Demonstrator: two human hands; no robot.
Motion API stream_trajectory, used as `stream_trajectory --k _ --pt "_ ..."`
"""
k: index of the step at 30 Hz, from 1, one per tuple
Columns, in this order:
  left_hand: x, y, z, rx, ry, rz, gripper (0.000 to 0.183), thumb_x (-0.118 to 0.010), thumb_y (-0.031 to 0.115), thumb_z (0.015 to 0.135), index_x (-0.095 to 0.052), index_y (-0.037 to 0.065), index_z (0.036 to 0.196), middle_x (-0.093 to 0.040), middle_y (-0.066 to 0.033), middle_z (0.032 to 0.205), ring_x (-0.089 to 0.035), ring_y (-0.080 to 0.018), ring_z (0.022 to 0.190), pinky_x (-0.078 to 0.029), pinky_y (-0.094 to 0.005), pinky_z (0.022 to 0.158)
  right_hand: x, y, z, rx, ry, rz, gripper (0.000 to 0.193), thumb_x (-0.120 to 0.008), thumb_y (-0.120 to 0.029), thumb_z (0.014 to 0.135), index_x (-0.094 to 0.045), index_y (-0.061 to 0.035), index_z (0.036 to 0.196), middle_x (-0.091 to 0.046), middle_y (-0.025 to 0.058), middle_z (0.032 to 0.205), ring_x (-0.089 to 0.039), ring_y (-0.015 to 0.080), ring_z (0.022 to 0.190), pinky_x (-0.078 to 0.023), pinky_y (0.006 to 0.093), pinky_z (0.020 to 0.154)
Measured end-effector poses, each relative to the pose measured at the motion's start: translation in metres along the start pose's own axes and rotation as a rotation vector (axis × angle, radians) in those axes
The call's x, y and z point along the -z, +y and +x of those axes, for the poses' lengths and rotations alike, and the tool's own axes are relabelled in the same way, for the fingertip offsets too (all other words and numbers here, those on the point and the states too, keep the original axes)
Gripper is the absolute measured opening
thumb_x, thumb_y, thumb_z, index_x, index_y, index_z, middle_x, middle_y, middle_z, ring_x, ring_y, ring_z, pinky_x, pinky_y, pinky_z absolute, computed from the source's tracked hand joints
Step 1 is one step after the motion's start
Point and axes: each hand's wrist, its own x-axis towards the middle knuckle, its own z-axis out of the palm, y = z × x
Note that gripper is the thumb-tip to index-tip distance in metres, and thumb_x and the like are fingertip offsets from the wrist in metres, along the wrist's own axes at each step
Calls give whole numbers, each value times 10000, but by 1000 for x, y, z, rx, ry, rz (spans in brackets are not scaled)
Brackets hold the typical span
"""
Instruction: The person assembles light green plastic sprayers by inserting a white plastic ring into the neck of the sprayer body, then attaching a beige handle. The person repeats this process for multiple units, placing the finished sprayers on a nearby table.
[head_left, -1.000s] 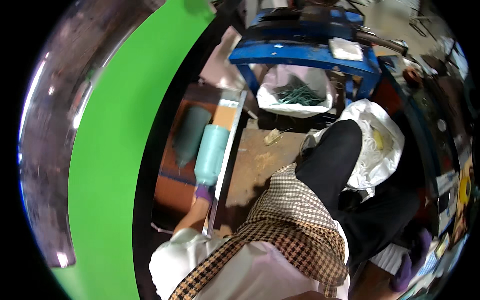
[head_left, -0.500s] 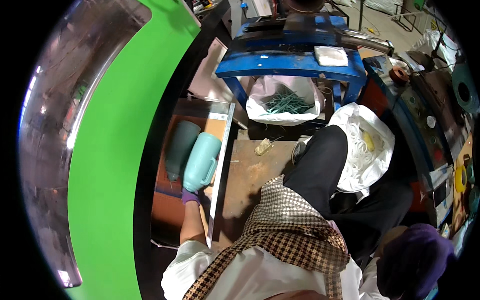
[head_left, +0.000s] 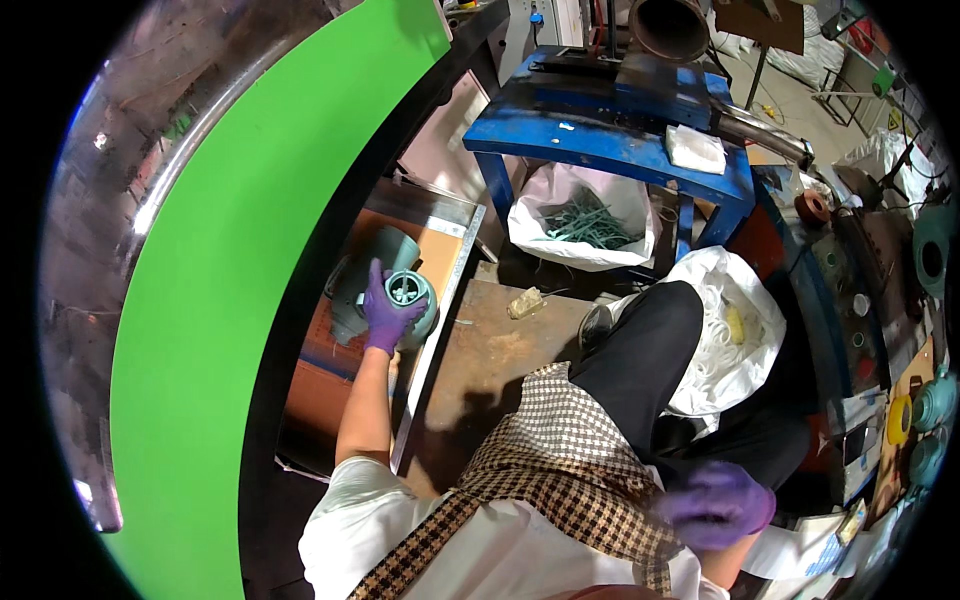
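Note:
My left hand (head_left: 393, 315), in a purple glove, is closed round the side of a teal plastic jug (head_left: 422, 322). The jug's round end with a spoked insert faces up towards me. Beside it in the shallow open box, a second teal jug-shaped body (head_left: 396, 246) lies on its side, partly hidden by my hand. My right hand (head_left: 715, 505), also gloved in purple, is over the right side of my lap. Motion smears its fingers, so whether it holds anything cannot be told.
A metal-edged box (head_left: 462, 228) stands left of my lap, beside a bright green machine panel (head_left: 200, 330). Ahead is a blue bench (head_left: 590, 145), with a white sack (head_left: 530, 215) of teal strips below. Another sack (head_left: 762, 290) holds white rings. Teal parts (head_left: 935, 400) line the far right.
The jug has gone from lying on its side to end-up, my left hand now round its side. My right hand has moved inward from the lower right, and the view has shifted.

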Motion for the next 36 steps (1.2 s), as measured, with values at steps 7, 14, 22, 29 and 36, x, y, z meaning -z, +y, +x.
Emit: stream_trajectory --k 7,14,22,29,36 --pt "32 118 49 -248 -215 268 716 -927 455 540 -689 114 1122 -620 -104 1198 -554 -324 1175 -391 -465 1064 -27 54 30 -318 579 -615 410 -703 -27 756 -682 -38 1165 -656 177 1158 -651 328 1048 -527 398 888" --pt "3 282 1 -767 -327 -251 676 -901 328 586 -646 52 1148 -659 -138 1194 -615 -357 1137 -456 -471 1020 -70 90 93 -53 312 -849 433 -754 -263 826 -650 -151 1231 -633 89 1274 -680 217 843 -551 333 690" --pt "-49 338 -31 -950 -449 -412 609 -878 361 592 -673 89 1097 -689 -98 1187 -632 -318 1163 -451 -501 1051 -69 129 59 -138 410 -1161 432 -712 -263 745 -644 -206 1167 -639 -16 1109 -628 158 648 -507 318 573" --pt "-66 335 -51 -932 -536 -320 538 -848 342 605 -704 94 1060 -720 -83 1115 -670 -282 1113 -471 -496 1032 -86 135 51 -601 217 -983 360 -806 -324 726 -670 -154 1012 -617 38 940 -661 245 738 -522 389 621" --pt "-91 348 37 -896 -273 -325 561 -862 347 634 -679 124 1116 -662 -78 1183 -611 -316 1132 -411 -487 1073 -18 114 23 -197 387 -867 389 -700 -227 841 -608 -163 1213 -633 83 1154 -669 310 786 -546 414 691"
